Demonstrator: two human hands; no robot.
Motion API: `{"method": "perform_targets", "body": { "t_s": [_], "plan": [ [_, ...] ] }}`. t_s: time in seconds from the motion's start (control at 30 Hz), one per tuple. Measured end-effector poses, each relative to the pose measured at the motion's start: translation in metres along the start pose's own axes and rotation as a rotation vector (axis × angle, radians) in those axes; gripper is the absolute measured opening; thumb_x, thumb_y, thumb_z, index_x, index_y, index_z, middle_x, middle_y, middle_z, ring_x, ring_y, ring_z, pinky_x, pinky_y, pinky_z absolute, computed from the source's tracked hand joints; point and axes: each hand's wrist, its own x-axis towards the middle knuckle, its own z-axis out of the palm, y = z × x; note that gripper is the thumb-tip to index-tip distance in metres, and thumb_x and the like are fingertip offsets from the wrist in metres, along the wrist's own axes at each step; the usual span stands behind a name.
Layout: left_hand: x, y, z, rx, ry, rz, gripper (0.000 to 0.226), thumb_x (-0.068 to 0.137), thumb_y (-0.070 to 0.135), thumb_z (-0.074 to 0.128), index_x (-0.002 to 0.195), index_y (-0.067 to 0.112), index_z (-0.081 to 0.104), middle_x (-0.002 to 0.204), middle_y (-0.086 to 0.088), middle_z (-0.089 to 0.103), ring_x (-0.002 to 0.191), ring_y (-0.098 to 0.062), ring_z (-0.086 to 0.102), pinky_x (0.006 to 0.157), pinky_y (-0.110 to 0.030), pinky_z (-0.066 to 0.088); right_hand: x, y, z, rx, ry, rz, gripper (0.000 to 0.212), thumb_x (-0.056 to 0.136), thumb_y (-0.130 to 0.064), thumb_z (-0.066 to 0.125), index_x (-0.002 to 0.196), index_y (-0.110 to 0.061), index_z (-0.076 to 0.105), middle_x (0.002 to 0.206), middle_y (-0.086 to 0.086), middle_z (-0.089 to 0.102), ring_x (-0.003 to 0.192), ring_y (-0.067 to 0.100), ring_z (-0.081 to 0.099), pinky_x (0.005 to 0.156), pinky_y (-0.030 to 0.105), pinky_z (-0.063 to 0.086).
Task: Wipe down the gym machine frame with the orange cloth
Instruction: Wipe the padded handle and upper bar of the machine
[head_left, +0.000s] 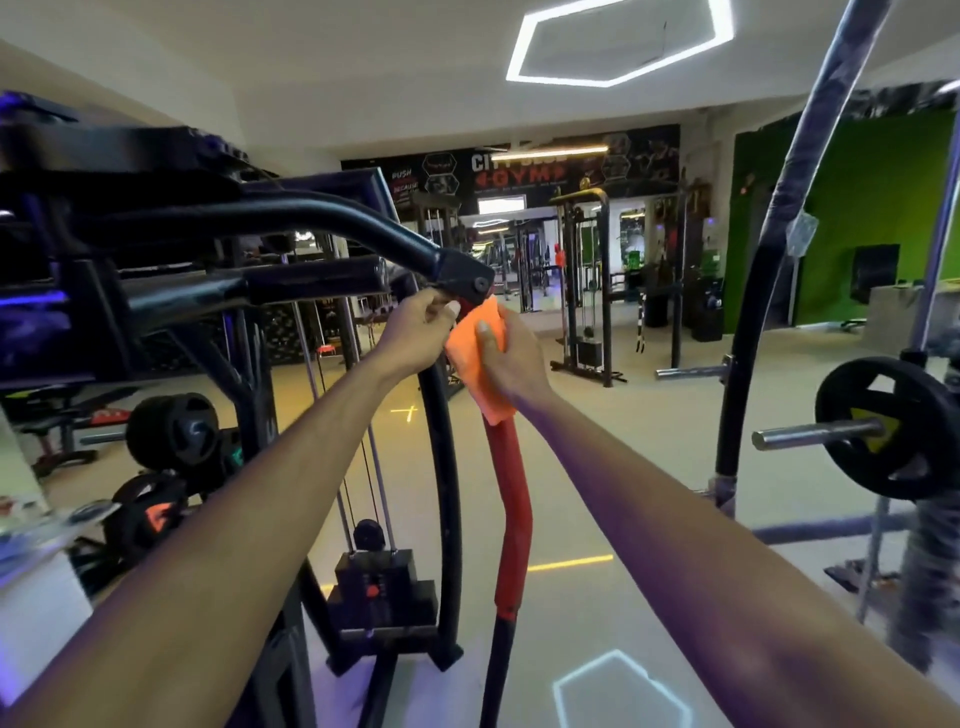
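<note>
Head view, as we read it: orange cloth (480, 358) wrapped round the top of the red bar (511, 499), right hand (511, 358) clamping it there to wipe, left hand (421, 332) pinching its upper edge under the black joint (465, 280), seemingly to steady it.

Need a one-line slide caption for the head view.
Right hand wraps the orange cloth around the red bar while the left hand steadies the black joint.

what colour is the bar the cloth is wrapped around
Red, turning black lower down. The bar shows best in the head view, below the orange cloth.
</note>
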Motion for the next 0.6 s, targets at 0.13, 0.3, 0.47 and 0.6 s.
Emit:
{"method": "perform_targets", "body": {
  "t_s": [0.13,0.3,0.47,0.6],
  "plan": [
    [-0.002,0.0,0.006,-0.003,-0.029,-0.015,0.031,0.114,0.025,0.057,0.142,0.015,0.066,0.125,0.004,0.067,0.117,-0.012,0.061,0.099,-0.027,0.044,-0.03,0.04,0.012,0.023,-0.081,0.056,0.064,0.107,-0.056,0.042,0.145,-0.008,0.057,0.128,0.013,0.069,0.117,0.036,0.067,0.086,0.035,0.043],
    [0.002,-0.009,0.006,-0.044,-0.034,-0.041,0.031,0.111,0.024,0.062,0.141,0.016,0.065,0.13,0.007,0.067,0.121,-0.012,0.062,0.098,-0.026,0.05,-0.008,0.034,0.002,0.122,-0.097,0.028,0.055,0.113,-0.047,0.055,0.156,-0.013,0.051,0.141,0.011,0.066,0.125,0.029,0.064,0.102,0.043,0.052],
    [0.011,-0.029,0.015,-0.142,-0.064,-0.066,0.039,0.104,0.027,0.075,0.139,0.018,0.064,0.132,0.001,0.07,0.123,-0.017,0.067,0.106,-0.04,0.057,-0.021,0.056,0.014,0.097,-0.068,0.006,0.065,0.105,-0.056,0.055,0.158,-0.02,0.047,0.138,0.007,0.066,0.119,0.025,0.066,0.102,0.048,0.055],
    [0.021,-0.053,0.021,-0.207,-0.067,-0.026,0.041,0.098,0.033,0.082,0.133,0.018,0.069,0.123,0.001,0.075,0.113,-0.016,0.074,0.103,-0.042,0.061,-0.049,0.095,0.023,0.042,-0.098,0.054,0.068,0.097,-0.057,0.057,0.154,-0.019,0.054,0.136,0.006,0.068,0.121,0.025,0.066,0.108,0.055,0.055]
  ]
}}
